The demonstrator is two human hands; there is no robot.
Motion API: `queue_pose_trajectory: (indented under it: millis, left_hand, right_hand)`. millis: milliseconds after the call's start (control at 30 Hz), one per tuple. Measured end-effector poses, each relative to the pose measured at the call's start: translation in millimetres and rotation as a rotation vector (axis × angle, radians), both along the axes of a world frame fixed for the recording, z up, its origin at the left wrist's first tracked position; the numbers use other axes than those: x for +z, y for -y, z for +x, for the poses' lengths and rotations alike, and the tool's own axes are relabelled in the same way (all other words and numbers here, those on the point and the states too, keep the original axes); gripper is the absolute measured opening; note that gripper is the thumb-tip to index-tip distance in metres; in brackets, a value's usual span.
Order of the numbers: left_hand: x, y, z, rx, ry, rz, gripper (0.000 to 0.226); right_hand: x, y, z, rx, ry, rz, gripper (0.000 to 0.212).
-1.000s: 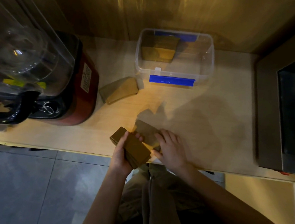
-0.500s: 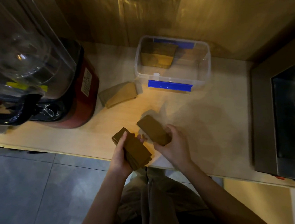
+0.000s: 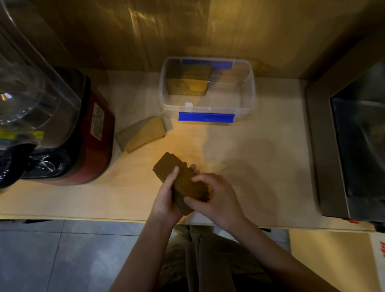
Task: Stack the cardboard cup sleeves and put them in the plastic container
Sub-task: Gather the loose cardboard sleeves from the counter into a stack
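Left hand (image 3: 166,198): wrapped around the left side of the stack of sleeves (image 3: 180,181), thumb lying on top, fingertips showing past the far edge.
Right hand (image 3: 214,198): closed on the near right end of the same stack, index finger pressed on its top face, thumb against the near end.
Stack of sleeves: brown flattened cardboard, held between both hands above the front part of the desk (image 3: 246,164), its long side running up and to the left.
Loose sleeves (image 3: 142,133): a small overlapping pile lying flat on the desk, between the blender and the container, just beside the container's near left corner.
Container (image 3: 207,87): clear plastic with blue latches, lid off, at the back of the desk against the wall.
Sleeves inside (image 3: 189,81): a batch leaning in the container's far left part.
Blender (image 3: 44,117): red base with a clear jug, at the left end of the desk.
Metal appliance (image 3: 361,145): at the right edge, blurred.
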State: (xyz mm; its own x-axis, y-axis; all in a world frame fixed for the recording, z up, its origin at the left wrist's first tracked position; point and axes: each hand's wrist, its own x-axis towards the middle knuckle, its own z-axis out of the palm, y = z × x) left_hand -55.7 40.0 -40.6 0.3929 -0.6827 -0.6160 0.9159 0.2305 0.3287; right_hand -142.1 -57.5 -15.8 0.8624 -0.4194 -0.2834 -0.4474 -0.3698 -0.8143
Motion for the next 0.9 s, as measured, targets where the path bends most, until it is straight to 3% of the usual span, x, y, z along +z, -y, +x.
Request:
queue_pose_trajectory:
  millis: [67, 100, 167, 233, 300, 367, 433, 500, 600, 700, 833, 900]
  left_hand:
    - [4.8, 5.9, 0.5, -0.008, 0.006, -0.005, 0.023]
    - [8.7, 8.8, 0.8, -0.013, 0.016, 0.022, 0.019]
    - [10.2, 12.8, 2.2, 0.001, 0.058, 0.105, 0.031]
    - [15.0, 17.0, 3.7, 0.068, 0.106, 0.143, 0.036]
    - [19.1, 21.3, 4.9, 0.11, 0.149, 0.11, 0.033]
    - [24.2, 25.7, 3.9, 0.058, 0.232, 0.123, 0.029]
    - [22.6, 28.0, 2.1, -0.04, 0.319, 0.177, 0.029]
    - [18.2, 26.9, 3.6, -0.094, 0.388, 0.252, 0.032]
    - [11.5, 20.2, 15.2, -0.161, 0.543, 0.318, 0.036]
    - [6.0, 15.3, 23.5, -0.295, 0.774, 0.408, 0.043]
    - [-15.7, 18.1, 22.2, -0.532, 1.232, 0.663, 0.042]
    - [-24.1, 21.1, 17.4, -0.512, 1.262, 0.706, 0.049]
  right_hand:
    - [-1.0, 3.9, -2.0, 0.088, -0.019, -0.063, 0.058]
    - [-2.2, 6.1, -3.0, 0.089, -0.02, -0.05, 0.056]
    - [-4.8, 9.4, -5.1, -0.085, 0.01, 0.114, 0.043]
    - [-6.7, 13.8, -6.1, -0.379, 0.012, 0.419, 0.027]
    - [-9.6, 18.9, -4.6, -0.579, -0.041, 0.88, 0.031]
    - [-12.1, 22.1, -5.2, -0.571, -0.082, 1.277, 0.045]
    - [-16.5, 25.0, -6.8, -0.484, -0.069, 1.423, 0.054]
    - [-22.2, 30.0, -8.6, -0.427, -0.073, 1.385, 0.056]
    - [-28.0, 44.4, -14.4, -0.412, -0.08, 1.231, 0.042]
    - [-30.0, 62.7, -20.9, -0.309, -0.038, 0.898, 0.035]
    - [-32.3, 78.0, -16.9, -0.23, 0.037, 0.418, 0.04]
    - [-36.5, 76.8, -13.8, -0.258, 0.08, 0.339, 0.042]
